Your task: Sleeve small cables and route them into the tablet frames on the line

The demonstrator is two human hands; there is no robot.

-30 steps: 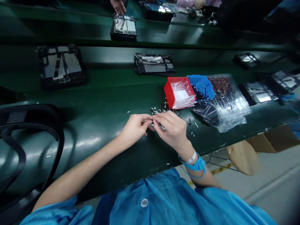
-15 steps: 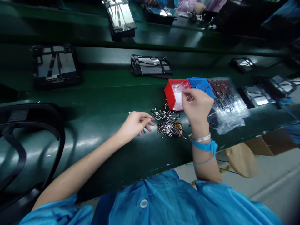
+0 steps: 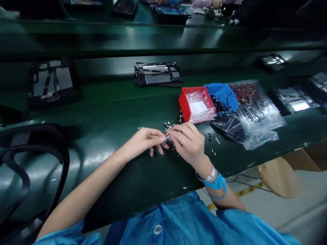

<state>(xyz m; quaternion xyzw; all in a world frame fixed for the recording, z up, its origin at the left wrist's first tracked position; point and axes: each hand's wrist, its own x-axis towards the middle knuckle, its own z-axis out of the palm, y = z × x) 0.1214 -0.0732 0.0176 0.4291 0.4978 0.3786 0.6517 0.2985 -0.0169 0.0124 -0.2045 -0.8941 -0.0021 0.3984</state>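
White-tipped and tiny, the small dark piece [image 3: 167,136] is up between the fingertips now, just off the near left corner of the red bin [image 3: 185,102]! The left hand [image 3: 149,140] has it, grip closed on it between thumb and forefinger, the other fingers hanging loose. In comes the right hand [image 3: 187,141], nearer the person than the red bin, fingertips bunched right at the piece; whether that grip has hold of it too, I can't tell from here. Below those fingers, on the near side of the red bin, sits a heap of thin leads [image 3: 173,146], mostly hidden by the right hand, and white bits [image 3: 167,123] lie scattered on the green bench [image 3: 109,115] just left of the red bin. Look right: the blue bin [image 3: 231,97] stands against the red bin with black strands inside, and past it a clear bag [image 3: 251,102] shows rows of red-and-black leads. Beyond the red bin to the left lies an opened device [image 3: 158,73], another [image 3: 52,81] much farther left, and nearer the person from that, a black curved frame [image 3: 60,146].
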